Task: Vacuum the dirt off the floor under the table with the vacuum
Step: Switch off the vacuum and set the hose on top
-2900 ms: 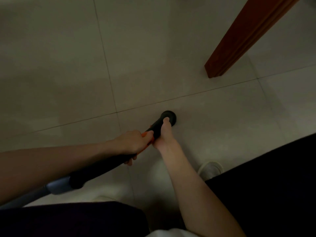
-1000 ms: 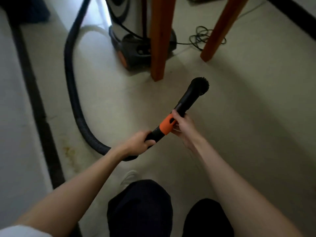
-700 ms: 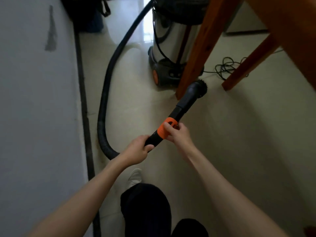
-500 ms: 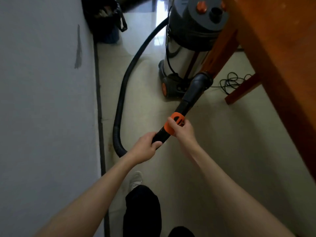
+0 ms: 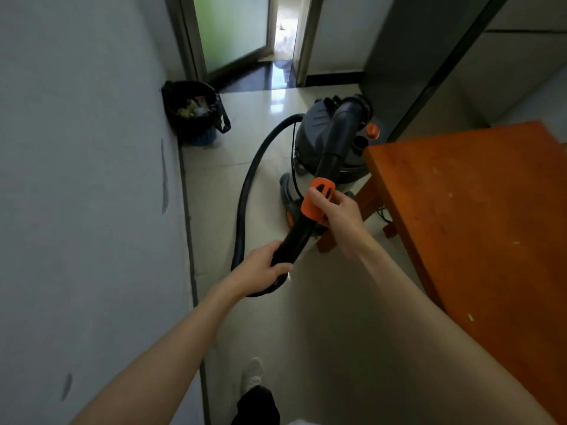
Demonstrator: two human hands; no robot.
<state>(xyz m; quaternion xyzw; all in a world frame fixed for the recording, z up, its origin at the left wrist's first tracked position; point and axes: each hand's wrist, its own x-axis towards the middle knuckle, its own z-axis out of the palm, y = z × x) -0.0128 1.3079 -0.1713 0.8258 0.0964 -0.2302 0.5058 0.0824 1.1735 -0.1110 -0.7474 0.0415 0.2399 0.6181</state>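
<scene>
The black vacuum wand (image 5: 333, 150) points up and away from me, its nozzle raised in front of the grey canister vacuum (image 5: 316, 139). My left hand (image 5: 264, 271) grips the wand's lower end where the black hose (image 5: 248, 191) joins. My right hand (image 5: 336, 213) holds the orange collar (image 5: 317, 199) midway up the wand. The hose loops over the pale tiled floor (image 5: 322, 332) to the canister. The orange-brown wooden table (image 5: 478, 210) stands at the right, one leg (image 5: 365, 197) showing beside the canister.
A grey wall (image 5: 86, 210) runs along the left. A black bin (image 5: 193, 111) with rubbish sits against it, ahead. A doorway (image 5: 254, 41) opens at the far end. A dark cabinet (image 5: 408, 62) stands behind the vacuum. My shoe (image 5: 251, 374) is on the floor below.
My view has risen from under the table to above its top. The wand has swung upward off the floor, and both hands have kept their hold.
</scene>
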